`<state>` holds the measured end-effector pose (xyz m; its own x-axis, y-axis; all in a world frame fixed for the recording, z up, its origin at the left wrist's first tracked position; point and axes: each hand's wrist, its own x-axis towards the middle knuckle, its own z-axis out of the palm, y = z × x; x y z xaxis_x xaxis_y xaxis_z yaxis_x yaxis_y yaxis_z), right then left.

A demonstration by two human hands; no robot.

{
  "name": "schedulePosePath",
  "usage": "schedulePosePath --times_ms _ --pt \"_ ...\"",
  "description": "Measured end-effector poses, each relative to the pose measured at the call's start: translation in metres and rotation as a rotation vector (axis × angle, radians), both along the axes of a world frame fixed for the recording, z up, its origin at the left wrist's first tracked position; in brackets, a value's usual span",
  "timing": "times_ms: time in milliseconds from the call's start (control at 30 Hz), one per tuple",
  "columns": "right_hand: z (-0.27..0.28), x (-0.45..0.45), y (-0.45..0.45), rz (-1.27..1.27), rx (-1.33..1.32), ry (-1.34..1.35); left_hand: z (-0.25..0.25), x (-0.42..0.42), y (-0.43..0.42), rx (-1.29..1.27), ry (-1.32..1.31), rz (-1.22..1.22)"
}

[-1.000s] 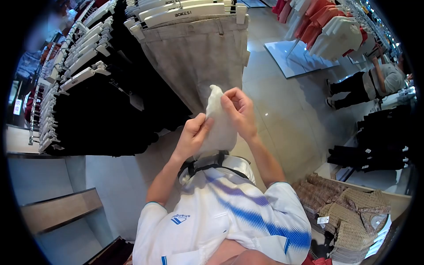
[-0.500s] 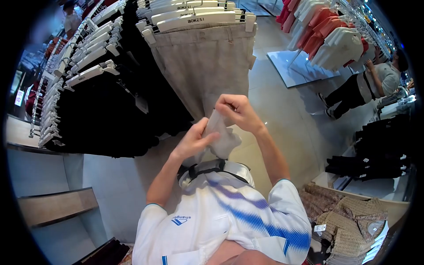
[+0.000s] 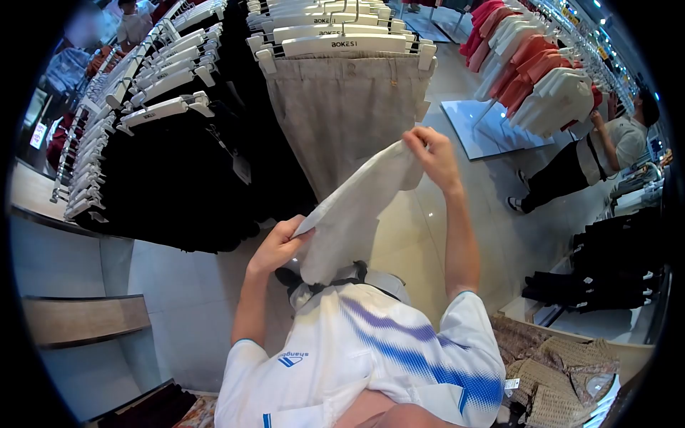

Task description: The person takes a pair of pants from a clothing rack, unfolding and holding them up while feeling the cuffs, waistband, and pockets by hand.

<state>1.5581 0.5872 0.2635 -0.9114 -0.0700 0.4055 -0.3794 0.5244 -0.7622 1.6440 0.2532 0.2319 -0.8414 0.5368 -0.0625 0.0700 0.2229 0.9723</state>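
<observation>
A pale grey-beige cloth [image 3: 360,210] is stretched taut on a slant between my two hands, its lower part hanging loose. My left hand [image 3: 277,246] pinches its lower left edge. The upper right corner is gripped by my right hand [image 3: 434,157], fingers closed. Just behind the cloth hang beige trousers [image 3: 342,100] with a waistband button, clipped to a white hanger [image 3: 346,44] lettered BOKESI. Whether the cloth joins the trousers cannot be made out.
Black garments [image 3: 171,171] fill a rack on the left. Pink and white tops [image 3: 542,85] hang at upper right, near a standing person [image 3: 571,164]. Shelves [image 3: 85,321] stand at lower left; folded brown clothes [image 3: 553,371] lie at lower right.
My hands have moved apart, the right one up and rightward, the left one down and leftward. The cloth, bunched before, is now spread between them.
</observation>
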Motion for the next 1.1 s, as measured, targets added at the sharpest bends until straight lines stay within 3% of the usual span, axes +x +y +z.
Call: schedulePosePath --times_ms 33,67,133,200,233,300,433,500,567,633,667,733,867,967,1100 --pt "0.000 0.000 -0.002 -0.029 0.298 0.159 0.002 -0.002 0.002 0.002 0.005 0.003" --pt "-0.002 0.006 -0.008 -0.036 0.357 0.123 0.004 -0.004 0.008 0.066 -0.016 -0.033" --pt "0.005 0.021 -0.037 0.225 0.172 0.242 0.013 -0.009 0.024 0.129 -0.034 -0.070" --pt "0.002 0.032 -0.062 0.705 -0.043 0.153 0.022 -0.013 0.042 0.058 -0.154 0.002" --pt "0.002 0.044 -0.073 0.799 -0.203 -0.055 0.019 -0.016 0.043 0.056 -0.150 0.000" --pt "-0.007 0.051 -0.082 0.776 -0.229 -0.251 0.009 -0.020 0.044 0.163 -0.251 -0.020" --pt "-0.016 0.051 -0.082 0.670 -0.220 -0.160 0.018 -0.014 0.039 0.056 -0.151 0.036" --pt "-0.017 0.050 -0.081 0.532 -0.229 -0.287 0.025 -0.009 0.036 -0.029 0.024 0.187" --pt "-0.020 0.048 -0.084 0.510 -0.280 -0.290 0.024 -0.007 0.027 -0.053 -0.082 0.204" --pt "-0.009 0.051 -0.086 0.503 -0.234 -0.333 0.007 -0.006 0.022 0.219 0.002 0.232" --pt "-0.011 0.050 -0.087 0.509 -0.234 -0.334 0.002 -0.004 0.021 0.218 0.002 0.238" --pt "-0.018 0.048 -0.090 0.478 -0.251 -0.326 -0.007 -0.004 0.019 0.384 -0.154 0.282" --pt "-0.012 0.050 -0.091 0.548 -0.359 -0.296 -0.013 -0.004 0.028 0.463 -0.171 0.320" --pt "-0.010 0.050 -0.085 0.552 -0.179 -0.316 0.003 -0.003 0.038 0.409 -0.062 0.340" --pt "-0.024 0.047 -0.090 0.458 -0.283 -0.233 -0.006 -0.006 0.036 0.451 -0.181 0.367"
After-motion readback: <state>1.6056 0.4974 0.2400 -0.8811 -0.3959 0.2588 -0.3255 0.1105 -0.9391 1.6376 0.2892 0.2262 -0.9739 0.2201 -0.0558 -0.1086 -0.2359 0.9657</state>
